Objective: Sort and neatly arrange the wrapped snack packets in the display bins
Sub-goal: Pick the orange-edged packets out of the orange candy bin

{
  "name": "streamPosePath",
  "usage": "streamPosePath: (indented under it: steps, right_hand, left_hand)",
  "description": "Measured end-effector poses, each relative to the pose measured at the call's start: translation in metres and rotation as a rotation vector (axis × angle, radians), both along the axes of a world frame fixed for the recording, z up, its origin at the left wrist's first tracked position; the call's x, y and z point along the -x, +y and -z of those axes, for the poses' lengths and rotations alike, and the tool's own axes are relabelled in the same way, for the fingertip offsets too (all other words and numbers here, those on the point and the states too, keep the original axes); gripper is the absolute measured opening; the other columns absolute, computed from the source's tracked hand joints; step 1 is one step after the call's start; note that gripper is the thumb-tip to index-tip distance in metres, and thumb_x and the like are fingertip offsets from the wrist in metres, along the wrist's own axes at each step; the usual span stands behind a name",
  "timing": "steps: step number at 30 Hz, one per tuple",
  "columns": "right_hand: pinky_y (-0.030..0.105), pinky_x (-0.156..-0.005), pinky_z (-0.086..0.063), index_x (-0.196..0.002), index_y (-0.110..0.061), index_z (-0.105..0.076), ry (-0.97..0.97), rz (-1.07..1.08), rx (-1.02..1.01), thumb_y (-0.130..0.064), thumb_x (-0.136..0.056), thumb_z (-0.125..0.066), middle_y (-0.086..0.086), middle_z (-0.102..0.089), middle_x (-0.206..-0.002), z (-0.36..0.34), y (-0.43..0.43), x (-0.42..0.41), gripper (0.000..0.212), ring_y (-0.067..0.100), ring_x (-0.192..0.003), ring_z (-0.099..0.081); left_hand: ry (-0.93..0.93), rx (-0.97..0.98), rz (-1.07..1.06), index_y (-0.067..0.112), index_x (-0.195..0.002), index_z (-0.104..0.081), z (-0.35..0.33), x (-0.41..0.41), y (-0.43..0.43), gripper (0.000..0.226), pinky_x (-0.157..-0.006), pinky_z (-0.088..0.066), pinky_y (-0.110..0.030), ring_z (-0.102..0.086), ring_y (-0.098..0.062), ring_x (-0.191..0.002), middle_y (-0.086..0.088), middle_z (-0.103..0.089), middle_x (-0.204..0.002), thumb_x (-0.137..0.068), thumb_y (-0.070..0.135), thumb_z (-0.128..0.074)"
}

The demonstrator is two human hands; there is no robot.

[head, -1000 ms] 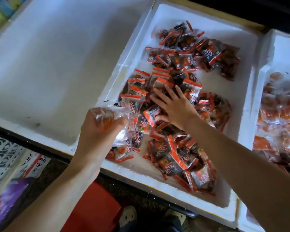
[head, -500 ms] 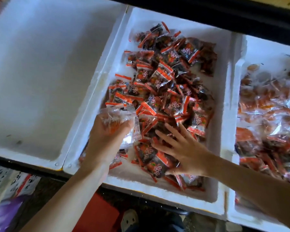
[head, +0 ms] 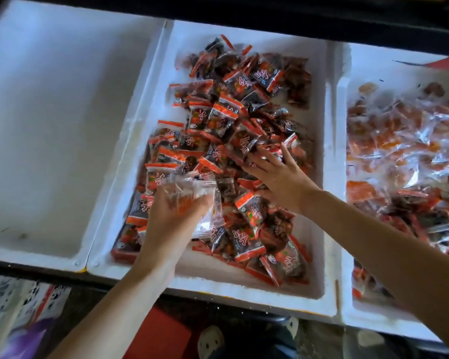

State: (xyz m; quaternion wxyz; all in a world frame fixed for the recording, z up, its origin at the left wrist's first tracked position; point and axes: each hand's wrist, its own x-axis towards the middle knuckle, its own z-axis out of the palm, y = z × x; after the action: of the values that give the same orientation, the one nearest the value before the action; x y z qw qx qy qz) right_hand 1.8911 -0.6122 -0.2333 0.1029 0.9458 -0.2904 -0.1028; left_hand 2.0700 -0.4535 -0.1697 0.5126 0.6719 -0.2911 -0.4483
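Observation:
The middle white foam bin (head: 319,161) holds a heap of dark snack packets with red-orange ends (head: 226,117). My left hand (head: 174,224) hovers over the bin's near left part and grips a bunch of clear-wrapped orange packets (head: 192,195). My right hand (head: 278,174) lies flat with spread fingers on the dark packets near the bin's right side. The right bin (head: 347,314) holds clear-wrapped orange packets (head: 399,141) mixed with some dark ones.
A wide white foam bin (head: 62,125) with nothing in it sits on the left. A dark ledge (head: 296,19) runs behind the bins. Below the front edge are a red object (head: 161,332), shoes and printed cartons (head: 24,307).
My right hand moved from the near part of the middle bin back up toward its right middle, sweeping over the packets. My left hand kept its bunch of clear packets. The view shifted left.

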Motion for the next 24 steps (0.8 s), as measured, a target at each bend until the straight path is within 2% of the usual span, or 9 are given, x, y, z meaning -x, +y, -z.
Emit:
streamPosePath:
  steps: [2,4,7,9,12,16,18,20,24]
  right_hand:
    - [0.054,-0.113,-0.017,-0.136,-0.019,-0.048,-0.304,0.038,-0.152,-0.023,-0.086,-0.066,0.007,-0.043,-0.144,-0.007,0.018,0.003,0.053,0.028,-0.137,-0.035]
    - [0.039,-0.110,-0.034,-0.137,-0.021,-0.045,-0.561,0.223,-0.496,-0.026,-0.095,-0.051,0.001,-0.047,-0.138,-0.022,0.051,0.005,0.042,0.019,-0.125,-0.048]
    - [0.029,-0.087,-0.051,-0.134,-0.024,-0.038,-0.746,0.462,-1.090,-0.046,-0.091,-0.040,-0.013,-0.056,-0.118,-0.046,0.105,0.000,0.048,0.008,-0.097,-0.063]
    - [0.032,-0.079,-0.056,-0.127,-0.027,-0.038,-0.882,0.535,-1.269,-0.048,-0.083,-0.049,-0.012,-0.059,-0.111,-0.046,0.123,0.000,0.049,0.009,-0.090,-0.066]
    - [0.037,-0.074,-0.058,-0.110,-0.032,-0.044,-0.958,0.713,-1.329,-0.036,-0.081,-0.067,-0.001,-0.062,-0.102,-0.038,0.126,0.009,0.037,0.014,-0.086,-0.067]
    - [0.039,-0.076,-0.058,-0.105,-0.029,-0.051,-0.961,0.840,-1.294,-0.033,-0.078,-0.073,-0.008,-0.067,-0.091,-0.035,0.119,0.033,0.035,0.011,-0.083,-0.068]
    - [0.035,-0.075,-0.058,-0.106,-0.022,-0.053,-1.000,0.891,-1.283,-0.028,-0.077,-0.074,-0.010,-0.067,-0.085,-0.037,0.117,0.047,0.036,0.007,-0.081,-0.067]
    - [0.023,-0.068,-0.055,-0.104,-0.019,-0.055,-1.031,0.932,-1.265,-0.021,-0.077,-0.074,-0.010,-0.067,-0.078,-0.040,0.114,0.062,0.033,0.003,-0.074,-0.066]
    - [0.025,-0.068,-0.055,-0.101,-0.025,-0.058,-1.158,0.931,-1.138,-0.019,-0.082,-0.069,-0.004,-0.069,-0.084,-0.045,0.103,0.096,0.023,0.008,-0.074,-0.067]
  left_hand:
    - [-0.005,0.016,0.035,0.013,-0.097,-0.059,0.003,0.002,0.004,0.019,-0.071,-0.047,-0.028,-0.058,-0.011,-0.069,0.000,-0.061,-0.076,-0.084,0.015,-0.072]
    - [-0.002,0.024,0.069,-0.001,-0.095,-0.054,0.007,0.008,0.007,0.020,-0.064,-0.046,-0.020,-0.051,-0.010,-0.061,0.001,-0.052,-0.065,-0.086,0.009,-0.069]
    - [0.071,0.040,0.119,0.004,-0.102,-0.057,0.012,0.023,0.012,0.036,-0.068,-0.050,-0.019,-0.054,-0.011,-0.063,0.004,-0.056,-0.065,-0.081,0.024,-0.078]
    - [0.092,-0.022,0.134,0.016,-0.103,-0.055,0.014,0.036,0.021,0.050,-0.078,-0.053,-0.030,-0.061,-0.016,-0.072,0.001,-0.063,-0.077,-0.070,0.046,-0.079]
    - [0.081,-0.178,0.195,0.017,-0.102,-0.056,0.022,0.052,0.012,0.045,-0.085,-0.051,-0.040,-0.056,-0.017,-0.082,-0.001,-0.055,-0.082,-0.079,0.055,-0.055]
    - [0.181,-0.275,0.129,0.019,-0.072,-0.041,0.036,0.053,0.003,0.033,-0.066,-0.043,-0.020,-0.050,-0.017,-0.082,0.004,-0.044,-0.073,-0.104,0.015,-0.038]
    - [0.169,-0.230,0.195,0.021,-0.084,-0.047,0.023,0.072,0.008,0.016,-0.075,-0.043,-0.017,-0.060,-0.003,-0.080,0.009,-0.059,-0.076,-0.100,0.020,-0.047]
    - [0.253,-0.247,0.264,0.023,-0.096,-0.050,0.007,0.094,0.012,0.007,-0.091,-0.051,-0.032,-0.062,0.008,-0.084,0.015,-0.064,-0.093,-0.094,0.028,-0.053]
    - [0.276,-0.176,0.265,0.024,-0.103,-0.055,0.008,0.117,-0.002,0.016,-0.078,-0.061,-0.039,-0.068,-0.002,-0.083,0.000,-0.062,-0.105,-0.096,0.010,-0.054]
